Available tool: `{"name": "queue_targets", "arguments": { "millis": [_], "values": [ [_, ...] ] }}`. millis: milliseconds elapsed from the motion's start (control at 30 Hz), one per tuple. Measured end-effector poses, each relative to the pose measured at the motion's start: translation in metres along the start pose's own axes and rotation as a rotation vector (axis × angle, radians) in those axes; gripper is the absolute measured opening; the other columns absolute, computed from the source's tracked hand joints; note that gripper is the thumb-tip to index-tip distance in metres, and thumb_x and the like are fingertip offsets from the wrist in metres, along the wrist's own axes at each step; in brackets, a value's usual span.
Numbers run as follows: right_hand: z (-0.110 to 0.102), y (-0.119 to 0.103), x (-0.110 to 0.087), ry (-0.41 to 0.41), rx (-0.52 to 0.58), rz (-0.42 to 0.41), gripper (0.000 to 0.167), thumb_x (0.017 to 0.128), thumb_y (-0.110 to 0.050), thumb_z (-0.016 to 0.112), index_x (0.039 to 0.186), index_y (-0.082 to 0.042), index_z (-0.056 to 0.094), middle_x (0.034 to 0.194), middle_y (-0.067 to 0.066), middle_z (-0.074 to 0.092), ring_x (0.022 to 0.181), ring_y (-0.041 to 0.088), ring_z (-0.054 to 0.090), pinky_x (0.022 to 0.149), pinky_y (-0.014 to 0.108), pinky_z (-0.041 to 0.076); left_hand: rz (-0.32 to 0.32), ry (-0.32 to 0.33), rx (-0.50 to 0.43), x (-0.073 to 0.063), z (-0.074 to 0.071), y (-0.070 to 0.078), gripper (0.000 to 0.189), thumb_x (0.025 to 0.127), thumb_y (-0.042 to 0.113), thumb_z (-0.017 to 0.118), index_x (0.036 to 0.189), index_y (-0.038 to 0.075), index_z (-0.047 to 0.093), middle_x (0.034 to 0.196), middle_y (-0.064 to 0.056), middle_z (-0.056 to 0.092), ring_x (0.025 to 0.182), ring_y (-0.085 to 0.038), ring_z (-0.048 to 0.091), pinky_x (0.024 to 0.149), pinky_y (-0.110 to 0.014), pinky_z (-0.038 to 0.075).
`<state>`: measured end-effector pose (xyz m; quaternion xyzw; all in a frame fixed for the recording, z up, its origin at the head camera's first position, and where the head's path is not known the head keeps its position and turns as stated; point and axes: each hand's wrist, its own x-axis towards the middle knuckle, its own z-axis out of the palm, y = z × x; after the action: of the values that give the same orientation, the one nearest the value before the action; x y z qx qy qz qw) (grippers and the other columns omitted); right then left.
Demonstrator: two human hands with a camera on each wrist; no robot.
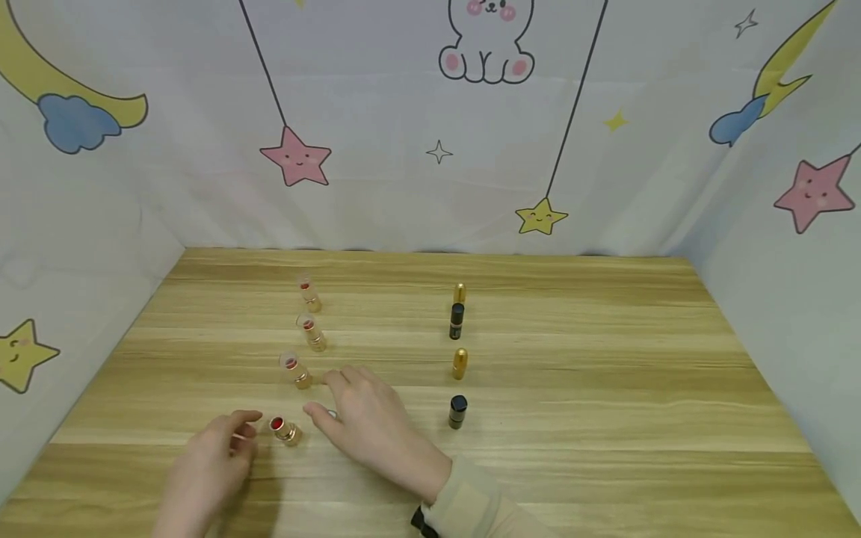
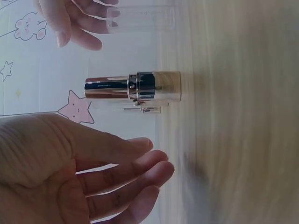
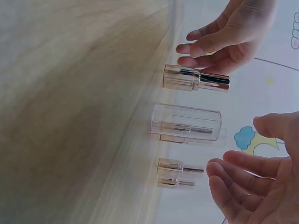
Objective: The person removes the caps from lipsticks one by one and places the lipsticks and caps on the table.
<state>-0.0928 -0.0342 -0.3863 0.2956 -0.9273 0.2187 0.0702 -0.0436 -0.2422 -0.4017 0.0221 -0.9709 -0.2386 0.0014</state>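
Observation:
An uncapped lipstick (image 1: 285,431) with a shiny gold tube stands upright on the wooden table between the two hands. To its left is my left hand (image 1: 218,456), fingers loosely bent and holding nothing; the left wrist view shows a gap between its fingertips and the lipstick tube (image 2: 133,87). My right hand (image 1: 370,422) hovers to the right, fingers spread and nothing in them. Beside it, a clear cap (image 3: 187,122) stands on the table, mostly hidden behind the hand in the head view.
Three lipsticks with clear caps, the nearest one (image 1: 297,371) included, stand in a line behind the hands. Farther right, a second line has black tubes (image 1: 457,412) and gold tubes (image 1: 460,364). A white patterned curtain (image 1: 403,187) borders the table (image 1: 605,388).

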Motion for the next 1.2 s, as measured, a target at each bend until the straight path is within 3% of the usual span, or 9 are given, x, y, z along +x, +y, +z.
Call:
{"name": "queue_targets", "arguments": {
  "millis": [167, 267, 400, 567, 667, 967, 1200],
  "values": [
    [-0.002, 0.0, 0.004, 0.013, 0.013, 0.021, 0.036, 0.095, -0.043, 0.055, 0.116, -0.015, 0.065, 0.113, -0.002, 0.068, 0.102, 0.012, 0.064, 0.087, 0.026, 0.052, -0.024, -0.035, -0.03, 0.006, -0.004, -0.002, 0.033, 0.082, 0.001, 0.062, 0.116, -0.001, 0.064, 0.094, -0.011, 0.07, 0.085, -0.026, 0.066, 0.072, -0.041, 0.051],
    [-0.002, 0.0, 0.005, 0.013, 0.018, 0.032, 0.036, 0.094, -0.042, 0.056, 0.117, -0.016, 0.065, 0.112, -0.003, 0.067, 0.101, 0.012, 0.063, 0.086, 0.024, 0.052, -0.018, -0.02, -0.038, 0.009, -0.006, -0.002, 0.034, 0.082, 0.003, 0.064, 0.115, -0.002, 0.064, 0.096, -0.013, 0.07, 0.085, -0.026, 0.067, 0.071, -0.037, 0.051],
    [-0.002, 0.0, 0.009, 0.045, 0.01, 0.033, 0.035, 0.092, -0.04, 0.06, 0.117, -0.016, 0.065, 0.109, -0.003, 0.067, 0.097, 0.011, 0.062, 0.083, 0.023, 0.051, -0.018, -0.005, -0.063, 0.014, -0.009, 0.0, 0.036, 0.083, 0.011, 0.069, 0.117, -0.001, 0.064, 0.099, -0.017, 0.07, 0.085, -0.029, 0.069, 0.073, -0.042, 0.053],
    [-0.003, -0.001, 0.014, 0.064, 0.002, 0.045, 0.035, 0.09, -0.039, 0.063, 0.117, -0.017, 0.065, 0.112, -0.003, 0.066, 0.103, 0.012, 0.061, 0.089, 0.025, 0.05, -0.018, -0.02, -0.099, 0.02, -0.012, 0.001, 0.04, 0.084, 0.018, 0.071, 0.119, 0.0, 0.062, 0.103, -0.02, 0.069, 0.088, -0.032, 0.07, 0.077, -0.048, 0.053],
    [-0.003, -0.002, 0.016, 0.053, 0.006, 0.062, 0.037, 0.09, -0.04, 0.064, 0.119, -0.017, 0.064, 0.115, -0.004, 0.065, 0.105, 0.011, 0.06, 0.09, 0.025, 0.05, -0.009, -0.03, -0.121, 0.024, -0.013, 0.001, 0.042, 0.084, 0.02, 0.072, 0.12, 0.0, 0.062, 0.106, -0.021, 0.069, 0.09, -0.032, 0.07, 0.074, -0.045, 0.053],
    [-0.001, -0.003, 0.024, 0.048, 0.0, 0.083, 0.045, 0.088, -0.041, 0.066, 0.126, -0.018, 0.06, 0.112, -0.005, 0.064, 0.094, 0.009, 0.058, 0.076, 0.019, 0.047, -0.023, -0.102, -0.203, 0.037, -0.016, 0.0, 0.056, 0.085, 0.034, 0.072, 0.13, 0.005, 0.056, 0.12, -0.022, 0.065, 0.103, -0.035, 0.067, 0.074, -0.039, 0.055],
    [-0.003, -0.007, 0.032, 0.055, -0.032, 0.068, 0.043, 0.089, -0.042, 0.064, 0.126, -0.021, 0.059, 0.117, -0.005, 0.063, 0.102, 0.011, 0.059, 0.079, 0.022, 0.049, -0.016, -0.135, -0.247, 0.049, -0.013, -0.001, 0.06, 0.084, 0.036, 0.073, 0.134, 0.008, 0.053, 0.125, -0.021, 0.062, 0.105, -0.034, 0.066, 0.071, -0.031, 0.053]
  ]
}}
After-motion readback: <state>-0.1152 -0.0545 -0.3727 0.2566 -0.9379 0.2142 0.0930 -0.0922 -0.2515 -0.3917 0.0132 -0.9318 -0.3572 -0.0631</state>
